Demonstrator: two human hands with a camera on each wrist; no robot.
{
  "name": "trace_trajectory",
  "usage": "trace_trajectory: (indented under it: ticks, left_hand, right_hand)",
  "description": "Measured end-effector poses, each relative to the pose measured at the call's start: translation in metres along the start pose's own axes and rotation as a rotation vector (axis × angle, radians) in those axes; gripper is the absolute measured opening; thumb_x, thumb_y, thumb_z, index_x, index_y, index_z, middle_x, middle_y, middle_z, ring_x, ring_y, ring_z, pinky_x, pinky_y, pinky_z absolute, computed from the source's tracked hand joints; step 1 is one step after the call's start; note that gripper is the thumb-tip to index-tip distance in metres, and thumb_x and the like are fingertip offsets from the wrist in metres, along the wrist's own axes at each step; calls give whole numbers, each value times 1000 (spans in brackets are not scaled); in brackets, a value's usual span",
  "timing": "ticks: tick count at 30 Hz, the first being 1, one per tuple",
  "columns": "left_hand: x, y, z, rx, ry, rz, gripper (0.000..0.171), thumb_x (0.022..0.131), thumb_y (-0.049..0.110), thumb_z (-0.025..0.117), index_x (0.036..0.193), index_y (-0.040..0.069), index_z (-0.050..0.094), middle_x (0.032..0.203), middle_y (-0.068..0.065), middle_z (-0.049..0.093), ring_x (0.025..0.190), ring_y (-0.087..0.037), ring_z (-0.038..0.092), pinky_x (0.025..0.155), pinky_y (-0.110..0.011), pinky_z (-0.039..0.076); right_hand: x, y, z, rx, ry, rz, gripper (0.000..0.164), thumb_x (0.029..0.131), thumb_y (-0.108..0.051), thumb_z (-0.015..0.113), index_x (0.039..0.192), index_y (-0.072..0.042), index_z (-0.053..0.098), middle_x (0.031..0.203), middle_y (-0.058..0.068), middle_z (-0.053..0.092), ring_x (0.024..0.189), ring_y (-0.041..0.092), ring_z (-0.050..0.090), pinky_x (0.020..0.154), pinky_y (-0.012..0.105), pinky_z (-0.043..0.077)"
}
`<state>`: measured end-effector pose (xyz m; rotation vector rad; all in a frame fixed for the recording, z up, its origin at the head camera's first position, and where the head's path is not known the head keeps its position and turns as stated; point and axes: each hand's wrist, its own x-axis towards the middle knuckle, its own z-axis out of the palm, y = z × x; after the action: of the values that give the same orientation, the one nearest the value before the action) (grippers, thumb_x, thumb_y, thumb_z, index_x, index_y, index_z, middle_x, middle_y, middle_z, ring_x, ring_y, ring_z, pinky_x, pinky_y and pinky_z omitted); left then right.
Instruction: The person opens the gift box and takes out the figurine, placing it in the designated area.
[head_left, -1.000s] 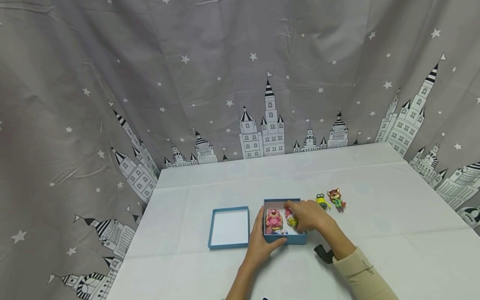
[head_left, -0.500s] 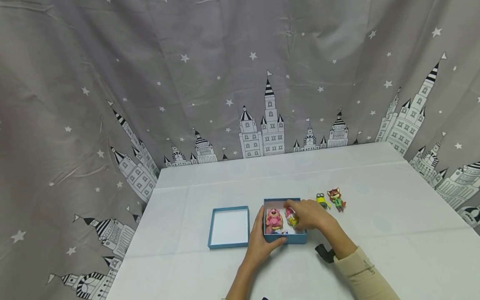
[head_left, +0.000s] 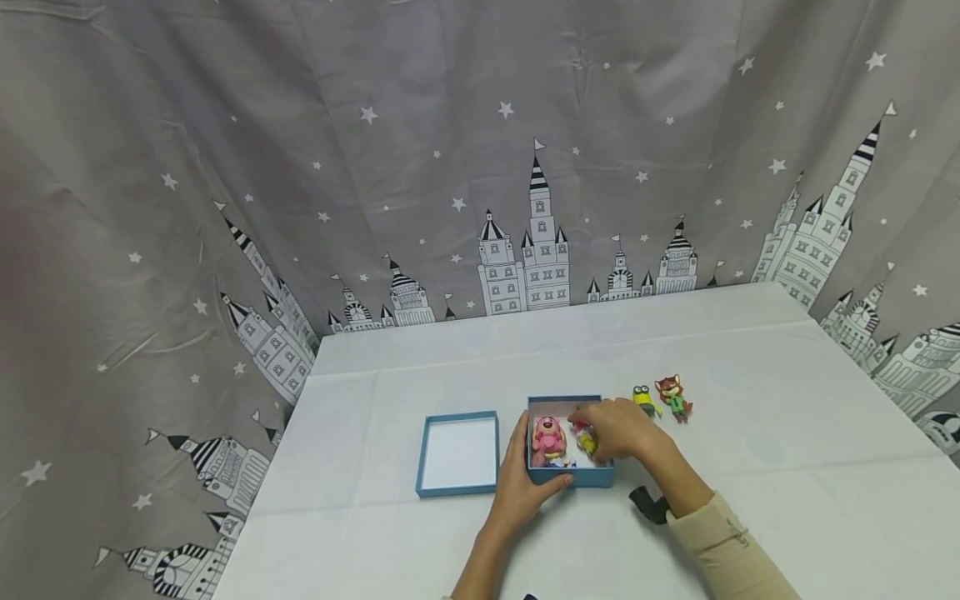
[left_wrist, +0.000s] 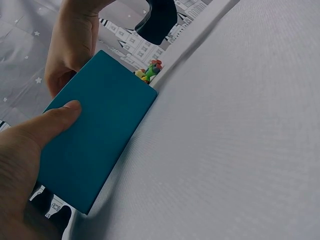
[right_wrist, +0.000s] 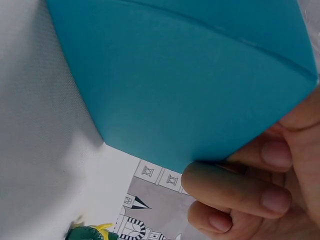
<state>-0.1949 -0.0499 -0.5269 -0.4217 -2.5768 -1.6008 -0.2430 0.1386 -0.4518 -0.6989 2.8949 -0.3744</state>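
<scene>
Nearest, the near wall of the blue box (head_left: 588, 477) is pressed by the thumb of the left hand (head_left: 517, 493), whose fingers are wrapped along the left side, so the box is held. Inside, toward the right wall, the pink-and-yellow figure (head_left: 587, 443) is pinched by the right hand (head_left: 621, 428), though part of the contact is hidden. The figure lies just left of that hand, the nearer of the two; its long axis is slanted from far left to near right. On its left, the pink bear (head_left: 550, 440) is set in the box, apart from it; the right wall is straddled by the right hand. Left of the box, the shallow tray (head_left: 457, 492) is placed. Beyond the right hand, the yellow figure (head_left: 643, 402) and the fox figure (head_left: 673, 400) are laid, backed by the grey curtain (head_left: 442, 125).
</scene>
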Motion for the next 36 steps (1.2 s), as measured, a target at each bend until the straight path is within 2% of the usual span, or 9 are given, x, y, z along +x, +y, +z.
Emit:
trace_trajectory:
  ticks: [12, 26, 36]
  left_hand:
    - [0, 0, 0, -4, 4, 7, 103, 70, 40, 79, 148, 18, 15, 150, -5, 23, 134, -27, 27, 106, -49, 27]
    - [0, -1, 0, -17, -7, 10, 103, 71, 38, 78, 149, 17, 14, 151, -5, 22, 134, -28, 27, 106, -49, 26]
    - [0, 0, 0, -10, -5, 10, 103, 71, 39, 78, 148, 17, 15, 150, -6, 23, 134, -28, 28, 105, -49, 27]
  right_hand:
    - [-1, 2, -1, -17, 11, -21, 52, 61, -10, 84, 111, -13, 67, 106, 4, 66, 70, 16, 51, 76, 43, 50]
    - [0, 6, 0, 25, 17, -57, 52, 60, -10, 84, 108, -13, 65, 91, 0, 65, 61, 15, 44, 63, 35, 48]
    - [-4, 8, -3, 64, 11, -75, 53, 59, -6, 82, 109, -15, 64, 88, -1, 65, 61, 14, 44, 59, 33, 45]
